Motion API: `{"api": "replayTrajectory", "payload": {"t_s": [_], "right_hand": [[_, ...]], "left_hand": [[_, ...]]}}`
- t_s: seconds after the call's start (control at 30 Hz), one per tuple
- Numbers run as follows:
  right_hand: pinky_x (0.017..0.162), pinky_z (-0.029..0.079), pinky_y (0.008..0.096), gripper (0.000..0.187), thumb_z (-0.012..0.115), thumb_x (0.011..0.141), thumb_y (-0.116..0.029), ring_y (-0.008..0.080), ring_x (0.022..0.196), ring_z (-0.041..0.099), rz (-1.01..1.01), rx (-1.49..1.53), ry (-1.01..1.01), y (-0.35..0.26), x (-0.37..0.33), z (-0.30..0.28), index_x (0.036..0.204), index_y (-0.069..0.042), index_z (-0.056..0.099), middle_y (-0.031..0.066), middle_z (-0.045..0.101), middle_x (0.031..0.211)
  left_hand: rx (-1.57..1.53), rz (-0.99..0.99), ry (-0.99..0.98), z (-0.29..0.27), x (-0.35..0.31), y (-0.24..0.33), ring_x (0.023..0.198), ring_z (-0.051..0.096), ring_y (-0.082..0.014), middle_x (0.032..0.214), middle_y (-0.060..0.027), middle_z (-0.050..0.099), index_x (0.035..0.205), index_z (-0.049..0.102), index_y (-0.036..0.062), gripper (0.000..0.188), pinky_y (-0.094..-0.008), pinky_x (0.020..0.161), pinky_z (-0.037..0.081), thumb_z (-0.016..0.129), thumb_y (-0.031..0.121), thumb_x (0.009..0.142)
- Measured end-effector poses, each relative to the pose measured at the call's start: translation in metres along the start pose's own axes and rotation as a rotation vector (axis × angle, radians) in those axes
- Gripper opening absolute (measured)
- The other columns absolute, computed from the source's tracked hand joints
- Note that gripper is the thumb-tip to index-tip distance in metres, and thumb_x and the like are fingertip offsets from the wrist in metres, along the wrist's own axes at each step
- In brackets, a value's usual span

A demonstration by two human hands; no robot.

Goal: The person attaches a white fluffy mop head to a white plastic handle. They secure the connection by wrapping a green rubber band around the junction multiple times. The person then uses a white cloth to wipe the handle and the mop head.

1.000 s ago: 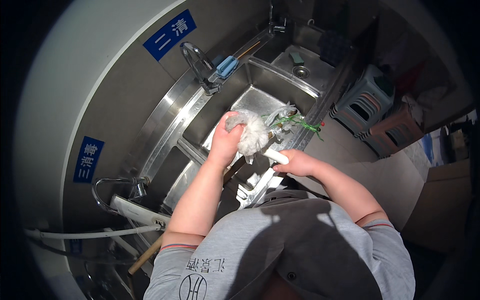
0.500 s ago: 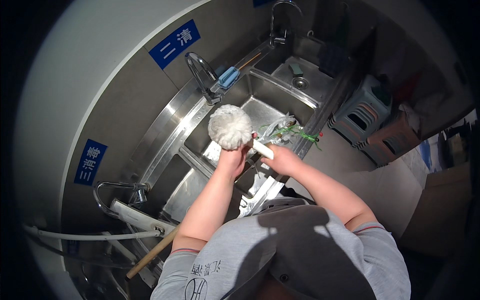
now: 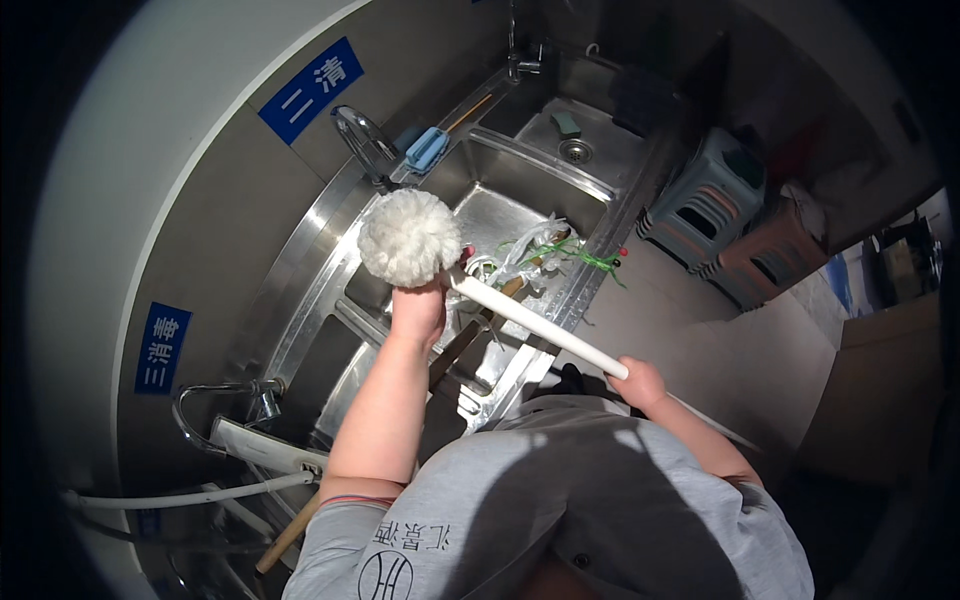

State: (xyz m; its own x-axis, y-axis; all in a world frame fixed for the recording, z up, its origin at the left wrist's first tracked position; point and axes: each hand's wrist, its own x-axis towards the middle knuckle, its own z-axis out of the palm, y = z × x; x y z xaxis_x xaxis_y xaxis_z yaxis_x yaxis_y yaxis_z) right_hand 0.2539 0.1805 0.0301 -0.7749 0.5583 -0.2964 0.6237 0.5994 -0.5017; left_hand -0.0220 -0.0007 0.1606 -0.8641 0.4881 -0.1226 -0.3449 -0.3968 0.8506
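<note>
A round, fluffy white duster head (image 3: 408,238) on a long white pole (image 3: 540,325) is held over the sink. Just below the fluffy head, my left hand (image 3: 418,308) is closed at the top of the pole; the head covers most of its fingers. My right hand (image 3: 640,384) is wrapped around the pole much farther down, past the counter's front edge. The pole slants from the upper left to the lower right. Under it, a crumpled clear plastic bag (image 3: 540,258) with green strings lies in the sink and over its rim.
Steel sink basins (image 3: 540,165) run along the wall, with curved taps (image 3: 365,140). A blue brush (image 3: 427,150) rests on the back ledge. A green sponge (image 3: 566,124) lies in the far basin. Stacked grey stools (image 3: 705,205) and brown stools (image 3: 768,262) stand right. A wooden stick (image 3: 290,535) leans near my left arm.
My right hand has moved down and right, away from the left, and a long stretch of pole now shows between them. The fluffy head and my left hand have shifted left.
</note>
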Motion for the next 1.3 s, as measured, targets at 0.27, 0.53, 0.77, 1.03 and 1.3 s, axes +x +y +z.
{"api": "replayTrajectory", "payload": {"t_s": [0.27,0.53,0.77,1.03,1.3], "right_hand": [[0.067,0.046,0.0346,0.028,0.065,0.071,-0.03,0.0253,0.069,0.059,-0.157,0.156,-0.532,0.011,0.026,-0.025,0.081,-0.004,0.061,0.0134,0.062,0.073],[0.048,0.041,0.0249,0.024,0.068,0.072,-0.025,0.0096,0.049,0.049,0.026,0.34,-0.771,0.025,0.039,-0.033,0.074,-0.004,0.055,0.0012,0.053,0.058],[0.049,0.042,0.0248,0.023,0.068,0.073,-0.023,0.0096,0.051,0.05,0.038,0.312,-0.812,0.023,0.034,-0.035,0.074,-0.004,0.055,0.0012,0.054,0.059],[0.051,0.043,0.0302,0.022,0.069,0.072,-0.021,0.0166,0.052,0.053,-0.093,0.23,-0.361,0.01,0.013,-0.036,0.073,-0.006,0.053,0.0061,0.055,0.057],[0.063,0.046,0.0423,0.024,0.065,0.071,-0.029,0.0362,0.068,0.058,0.019,-0.052,0.053,-0.001,-0.01,-0.026,0.07,-0.007,0.055,0.0155,0.06,0.068]], "left_hand": [[0.293,-0.122,-0.063,-0.011,0.012,0.007,0.087,0.057,-0.0202,0.085,-0.0095,0.059,0.1,0.053,0.0,0.021,-0.0325,0.077,0.043,0.052,0.005,0.079],[-0.091,-0.189,-0.115,-0.036,0.01,0.061,0.08,0.051,-0.0127,0.098,-0.0054,0.056,0.131,0.025,0.0036,0.057,-0.0278,0.079,0.039,0.049,0.013,0.08],[0.077,-0.132,-0.104,-0.017,0.01,0.086,0.103,0.05,-0.0212,0.117,-0.012,0.049,0.138,0.01,0.0119,0.067,-0.0412,0.087,0.038,0.049,0.03,0.086],[0.484,0.031,-0.124,0.019,0.032,0.07,0.088,0.054,-0.0189,0.098,-0.012,0.054,0.114,0.037,0.0013,0.049,-0.0302,0.075,0.046,0.063,0.011,0.073],[0.758,0.241,-0.016,0.018,0.036,0.04,0.08,0.053,-0.0148,0.084,-0.0069,0.055,0.097,0.046,0.0024,0.027,-0.0274,0.074,0.043,0.054,0.011,0.073]]}}
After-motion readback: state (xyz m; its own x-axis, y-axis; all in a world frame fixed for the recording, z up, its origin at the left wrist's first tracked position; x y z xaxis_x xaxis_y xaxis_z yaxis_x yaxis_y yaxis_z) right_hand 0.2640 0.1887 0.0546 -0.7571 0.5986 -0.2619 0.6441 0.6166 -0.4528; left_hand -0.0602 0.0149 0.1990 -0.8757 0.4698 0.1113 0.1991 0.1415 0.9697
